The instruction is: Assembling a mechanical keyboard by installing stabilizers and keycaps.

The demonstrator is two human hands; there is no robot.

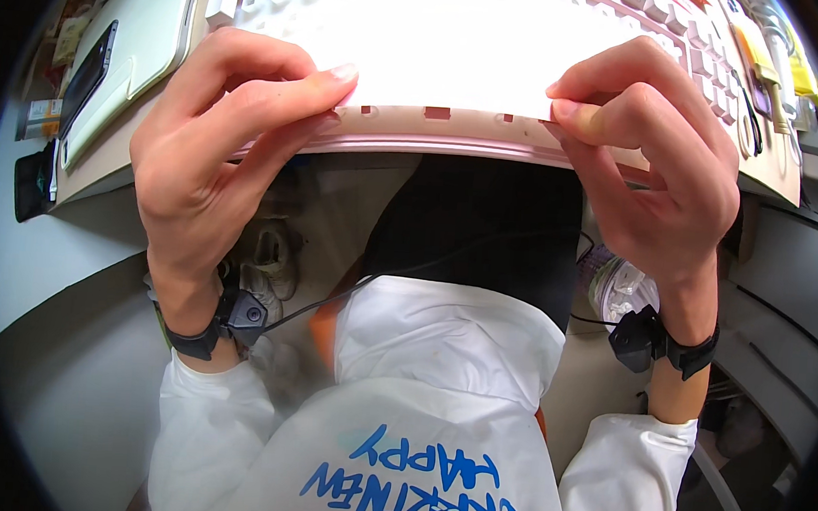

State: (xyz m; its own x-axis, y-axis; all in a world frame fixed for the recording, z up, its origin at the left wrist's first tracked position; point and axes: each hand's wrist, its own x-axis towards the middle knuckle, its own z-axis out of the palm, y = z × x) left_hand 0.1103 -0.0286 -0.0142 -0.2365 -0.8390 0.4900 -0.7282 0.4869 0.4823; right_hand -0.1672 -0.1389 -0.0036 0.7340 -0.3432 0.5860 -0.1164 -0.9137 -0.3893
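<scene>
A thin white sheet point(449, 66) with small notches along its near edge lies over a pink keyboard case point(434, 147); glare washes out most of its surface. My left hand point(216, 122) pinches the sheet's near left corner between thumb and fingers. At the near right corner, my right hand point(654, 149) grips it the same way. White keycaps point(698, 39) show beyond the sheet at the right, with more along the far side and at the far left. What lies under the sheet is hidden.
A black phone point(90, 77) and a white folder-like case point(146, 38) lie on the desk's left. Yellow and white tools point(758, 61) and a dark loop point(752, 127) are at right. Below stand shoes point(273, 257) and a bin point(622, 287); a black cable point(427, 266) crosses my lap.
</scene>
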